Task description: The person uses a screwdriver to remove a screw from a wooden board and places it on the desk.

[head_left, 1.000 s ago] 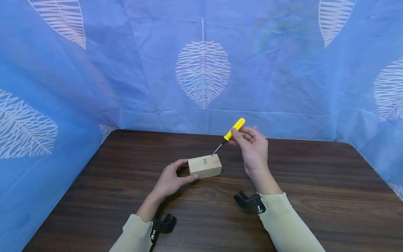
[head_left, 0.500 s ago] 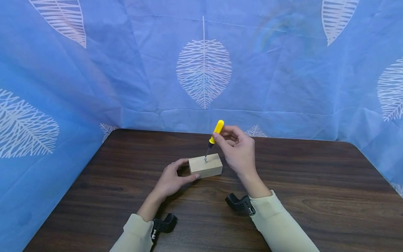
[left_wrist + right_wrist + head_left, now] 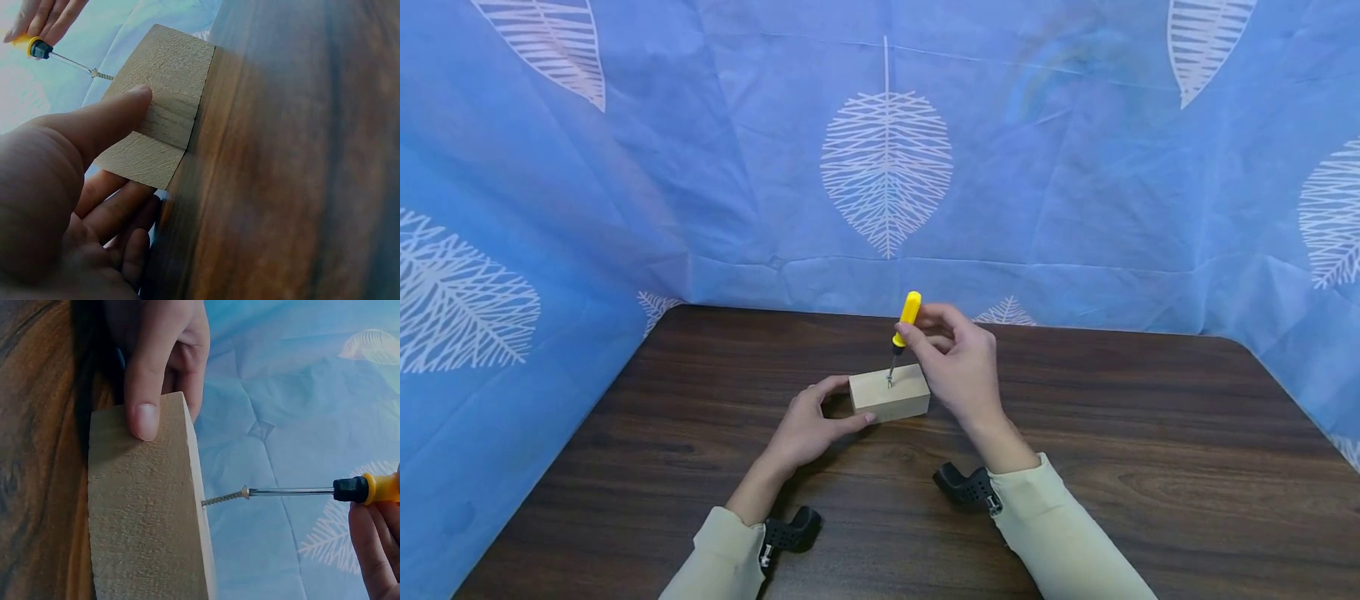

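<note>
A pale wooden block [image 3: 891,407] lies on the table. My left hand [image 3: 805,427] grips its left end, the thumb [image 3: 119,112] on the near side and the fingers behind. A screw [image 3: 224,498] stands out of the block's top, slightly tilted, most of its thread showing. My right hand [image 3: 962,362] pinches the yellow handle of a screwdriver [image 3: 908,310] between thumb and fingers. In the right wrist view the screwdriver's tip meets the screw head, its shaft nearly in line with the screw.
The dark wood-grain table [image 3: 1150,433] reaches back to a blue curtain [image 3: 760,150] with white leaf prints. A black wrist mount [image 3: 793,531] sits at the left cuff, and another black mount [image 3: 962,486] at the right.
My right hand has moved left with the screwdriver, from the block's back right edge to the screw head, and the screwdriver stands more upright. The left hand and block have stayed put.
</note>
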Motion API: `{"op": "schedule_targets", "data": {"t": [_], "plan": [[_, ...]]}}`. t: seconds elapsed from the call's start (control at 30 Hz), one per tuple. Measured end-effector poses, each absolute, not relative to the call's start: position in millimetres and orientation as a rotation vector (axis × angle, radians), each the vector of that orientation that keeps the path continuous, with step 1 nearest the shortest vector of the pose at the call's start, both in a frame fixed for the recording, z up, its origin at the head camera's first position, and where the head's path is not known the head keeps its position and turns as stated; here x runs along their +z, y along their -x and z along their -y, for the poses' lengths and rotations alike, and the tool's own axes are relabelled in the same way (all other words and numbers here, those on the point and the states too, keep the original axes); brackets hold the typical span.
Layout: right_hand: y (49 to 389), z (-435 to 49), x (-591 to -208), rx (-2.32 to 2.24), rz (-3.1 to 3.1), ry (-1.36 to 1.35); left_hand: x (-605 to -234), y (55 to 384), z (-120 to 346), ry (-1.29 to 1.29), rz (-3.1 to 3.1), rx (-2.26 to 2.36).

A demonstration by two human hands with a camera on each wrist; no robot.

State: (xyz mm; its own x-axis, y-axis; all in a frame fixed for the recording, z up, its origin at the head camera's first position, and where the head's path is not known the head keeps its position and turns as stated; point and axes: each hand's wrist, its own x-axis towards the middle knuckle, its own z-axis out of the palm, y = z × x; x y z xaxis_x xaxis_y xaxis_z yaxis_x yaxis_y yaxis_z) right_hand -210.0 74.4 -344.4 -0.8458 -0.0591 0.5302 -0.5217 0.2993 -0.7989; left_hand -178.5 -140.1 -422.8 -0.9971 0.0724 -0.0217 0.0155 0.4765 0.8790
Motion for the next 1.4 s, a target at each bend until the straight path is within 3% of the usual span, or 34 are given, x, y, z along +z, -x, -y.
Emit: {"op": "schedule_targets", "data": {"t": [0.5, 1.4], "plan": [[218, -70, -334, 1.421, 2.326, -0.805, -424, 179, 139, -0.06, -2.662, 1.561], [217, -65, -335, 1.497, 2.365, -0.674, -423, 178, 140, -0.084, -2.671, 1.546]]}}
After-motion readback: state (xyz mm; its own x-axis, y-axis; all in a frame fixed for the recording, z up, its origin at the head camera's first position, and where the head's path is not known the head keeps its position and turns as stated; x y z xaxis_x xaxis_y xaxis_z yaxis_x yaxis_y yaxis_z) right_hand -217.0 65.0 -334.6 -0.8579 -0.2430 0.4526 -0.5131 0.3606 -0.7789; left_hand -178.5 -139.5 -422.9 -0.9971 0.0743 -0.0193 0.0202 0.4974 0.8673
